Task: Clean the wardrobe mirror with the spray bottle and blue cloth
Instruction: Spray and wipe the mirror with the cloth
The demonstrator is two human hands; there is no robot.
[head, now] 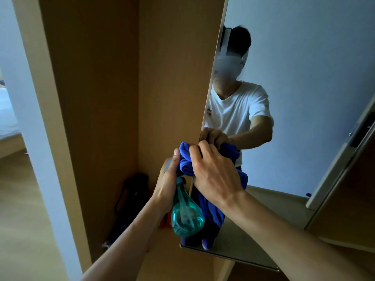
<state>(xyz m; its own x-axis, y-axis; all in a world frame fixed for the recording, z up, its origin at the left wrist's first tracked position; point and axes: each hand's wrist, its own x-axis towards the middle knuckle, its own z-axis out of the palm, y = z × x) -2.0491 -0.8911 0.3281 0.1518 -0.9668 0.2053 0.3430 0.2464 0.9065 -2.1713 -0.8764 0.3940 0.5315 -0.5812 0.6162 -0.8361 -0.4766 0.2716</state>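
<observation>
- The right hand (215, 173) has its fingers curled round the bunched blue cloth (185, 157). The wad sits right at the fingertips, against the left edge of the mirror (304, 98), and a long tail hangs below the palm.
- The left hand (169, 179) is wrapped round the head of the spray bottle (186, 218). Its teal body dangles under the fingers, just beside the cloth.
- Risk imo: the hands are crammed together, so that tail could snag the bottle. I can't tell where the nozzle points, and a squeeze might soak cloth and knuckles instead of glass.
- The fingertips sit on the seam where the wardrobe panel (174, 78) meets the glass, so wiping left just hits wood.
- The open room is right of and above the fingers. The mirror's bottom edge is well below them.
</observation>
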